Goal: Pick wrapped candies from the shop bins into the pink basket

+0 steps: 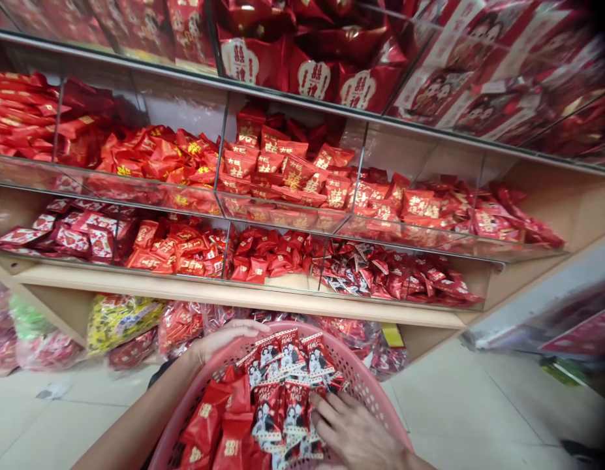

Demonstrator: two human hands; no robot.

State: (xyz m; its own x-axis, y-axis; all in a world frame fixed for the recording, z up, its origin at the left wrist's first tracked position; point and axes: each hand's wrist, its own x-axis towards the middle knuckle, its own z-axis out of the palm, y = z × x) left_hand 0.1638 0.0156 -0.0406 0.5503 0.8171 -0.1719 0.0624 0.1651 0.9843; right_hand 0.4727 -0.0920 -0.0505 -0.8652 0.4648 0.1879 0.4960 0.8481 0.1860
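A pink perforated plastic basket [380, 395] is at the bottom centre. Plain red packets [204, 414] fill its left side, and red-and-black packets printed with a couple [293, 408] lie in its middle. My left hand [228, 336] lies along the basket's far left rim, fingers stretched out over the edge. Inside the basket, on the right, my right hand [348, 424] rests with spread fingers on the printed packets, its fingertips touching them.
Ahead stands a wooden shelf unit [101, 279] with clear dividers, its compartments filled with red packets [292, 170]. Larger red bags [253, 62] stand on top. Under the bottom board lie bagged goods, including a yellow bag [121, 323]. Pale floor tiles [459, 398] show below.
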